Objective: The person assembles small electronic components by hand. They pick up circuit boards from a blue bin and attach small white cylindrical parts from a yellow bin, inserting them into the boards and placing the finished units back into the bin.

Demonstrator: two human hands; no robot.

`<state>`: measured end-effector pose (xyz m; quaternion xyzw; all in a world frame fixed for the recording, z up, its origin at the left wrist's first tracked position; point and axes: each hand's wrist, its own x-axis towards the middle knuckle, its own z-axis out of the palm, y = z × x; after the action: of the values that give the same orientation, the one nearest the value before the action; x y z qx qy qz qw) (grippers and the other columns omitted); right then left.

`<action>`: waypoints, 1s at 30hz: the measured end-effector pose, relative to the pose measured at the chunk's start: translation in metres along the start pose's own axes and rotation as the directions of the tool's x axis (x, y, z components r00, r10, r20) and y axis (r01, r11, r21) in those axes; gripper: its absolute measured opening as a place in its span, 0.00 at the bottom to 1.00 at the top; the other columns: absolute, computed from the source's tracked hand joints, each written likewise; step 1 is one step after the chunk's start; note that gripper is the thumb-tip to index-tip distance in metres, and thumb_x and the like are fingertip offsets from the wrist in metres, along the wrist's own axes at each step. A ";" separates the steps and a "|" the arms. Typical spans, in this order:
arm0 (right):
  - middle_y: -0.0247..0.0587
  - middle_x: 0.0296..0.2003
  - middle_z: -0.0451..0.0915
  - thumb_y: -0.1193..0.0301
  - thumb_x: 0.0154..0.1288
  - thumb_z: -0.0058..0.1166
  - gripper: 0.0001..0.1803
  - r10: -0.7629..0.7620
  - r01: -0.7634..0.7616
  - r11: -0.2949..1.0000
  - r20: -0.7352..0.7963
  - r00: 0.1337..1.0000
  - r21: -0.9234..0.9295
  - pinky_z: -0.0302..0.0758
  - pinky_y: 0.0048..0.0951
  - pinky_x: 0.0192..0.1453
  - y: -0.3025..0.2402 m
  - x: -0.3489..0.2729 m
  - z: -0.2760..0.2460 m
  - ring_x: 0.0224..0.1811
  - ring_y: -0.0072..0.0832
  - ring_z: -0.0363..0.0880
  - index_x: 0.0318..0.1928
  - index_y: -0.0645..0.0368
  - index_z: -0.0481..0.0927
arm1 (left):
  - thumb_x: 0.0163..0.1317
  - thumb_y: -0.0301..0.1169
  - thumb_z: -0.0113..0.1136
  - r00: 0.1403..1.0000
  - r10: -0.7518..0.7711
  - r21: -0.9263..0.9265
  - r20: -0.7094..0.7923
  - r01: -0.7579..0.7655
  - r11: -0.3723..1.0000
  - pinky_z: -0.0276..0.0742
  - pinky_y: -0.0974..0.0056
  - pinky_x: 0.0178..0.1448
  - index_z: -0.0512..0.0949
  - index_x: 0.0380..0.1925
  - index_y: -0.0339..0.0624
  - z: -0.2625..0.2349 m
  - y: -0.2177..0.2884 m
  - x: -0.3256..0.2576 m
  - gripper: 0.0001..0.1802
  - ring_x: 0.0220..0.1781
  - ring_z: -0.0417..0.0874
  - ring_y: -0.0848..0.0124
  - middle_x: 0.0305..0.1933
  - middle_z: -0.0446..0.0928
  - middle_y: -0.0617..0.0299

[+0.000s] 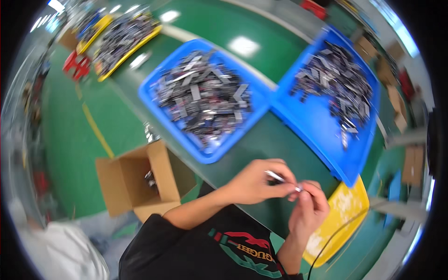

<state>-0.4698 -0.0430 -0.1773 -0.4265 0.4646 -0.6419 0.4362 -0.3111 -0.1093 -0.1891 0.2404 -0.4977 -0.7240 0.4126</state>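
Over the near part of the green table (249, 149), my two hands meet fingertip to fingertip. My left hand (256, 182) is closed in a pinch on a slim, shiny silver metal piece (274, 176), whose end sticks out above the fingers. My right hand (308, 210) pinches at a small bright bit (298, 189) between the hands; whether it belongs to the same piece cannot be made out. Just beyond is a blue tray (146, 95) heaped with small dark and silver metal pieces (200, 95). A second blue tray (310, 116) to the right holds similar pieces (338, 81).
A yellow tray (345, 200) lies right of my right hand, a black cable (333, 235) crossing it. Left of the table stands an open cardboard box (114, 182). A person in white (70, 252) is at lower left. Farther off are a red stool (76, 65) and filled yellow trays.
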 end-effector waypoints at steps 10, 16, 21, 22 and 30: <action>0.46 0.39 0.74 0.85 0.59 0.56 0.08 -0.042 0.053 0.973 0.052 0.998 -0.224 0.74 0.23 0.41 0.001 0.012 0.017 0.35 0.27 0.75 0.40 0.70 0.78 | 0.59 0.27 0.66 0.984 0.165 0.299 -0.070 -0.137 0.944 0.74 0.67 0.41 0.82 0.36 0.39 -0.024 0.001 -0.020 0.07 0.37 0.79 0.72 0.36 0.77 0.61; 0.43 0.37 0.74 0.84 0.55 0.61 0.07 -0.149 0.181 0.886 0.106 0.983 -0.427 0.71 0.26 0.44 -0.007 0.023 0.035 0.40 0.30 0.74 0.35 0.67 0.82 | 0.58 0.24 0.66 0.958 0.283 0.460 -0.039 -0.235 0.856 0.74 0.65 0.38 0.81 0.39 0.39 -0.028 0.023 -0.002 0.09 0.35 0.80 0.68 0.36 0.77 0.58; 0.43 0.40 0.75 0.84 0.55 0.63 0.09 -0.137 0.143 0.940 0.044 0.990 -0.309 0.72 0.26 0.44 -0.010 0.031 0.025 0.41 0.28 0.75 0.38 0.66 0.83 | 0.57 0.19 0.64 0.944 0.327 0.497 0.054 -0.309 0.811 0.73 0.66 0.37 0.81 0.39 0.37 -0.015 0.033 0.018 0.09 0.36 0.80 0.67 0.35 0.79 0.56; 0.43 0.40 0.75 0.84 0.57 0.62 0.09 -0.122 0.133 0.965 0.063 0.991 -0.228 0.72 0.26 0.44 -0.011 0.032 0.025 0.41 0.28 0.75 0.40 0.66 0.83 | 0.56 0.20 0.64 0.941 0.335 0.524 0.035 -0.303 0.796 0.72 0.67 0.37 0.81 0.37 0.36 -0.014 0.035 0.016 0.08 0.34 0.80 0.67 0.34 0.79 0.56; 0.41 0.42 0.75 0.83 0.60 0.60 0.08 -0.180 0.184 0.980 0.058 0.982 -0.071 0.73 0.23 0.43 -0.027 0.029 -0.007 0.39 0.24 0.76 0.41 0.64 0.84 | 0.53 0.19 0.68 0.906 0.418 0.664 0.070 -0.355 0.658 0.73 0.68 0.31 0.84 0.38 0.38 0.026 0.037 0.033 0.11 0.29 0.79 0.70 0.31 0.78 0.58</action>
<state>-0.4883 -0.0637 -0.1482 -0.4997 0.4363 -0.6498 0.3710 -0.3359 -0.1296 -0.1431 0.2912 -0.7422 -0.3835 0.4661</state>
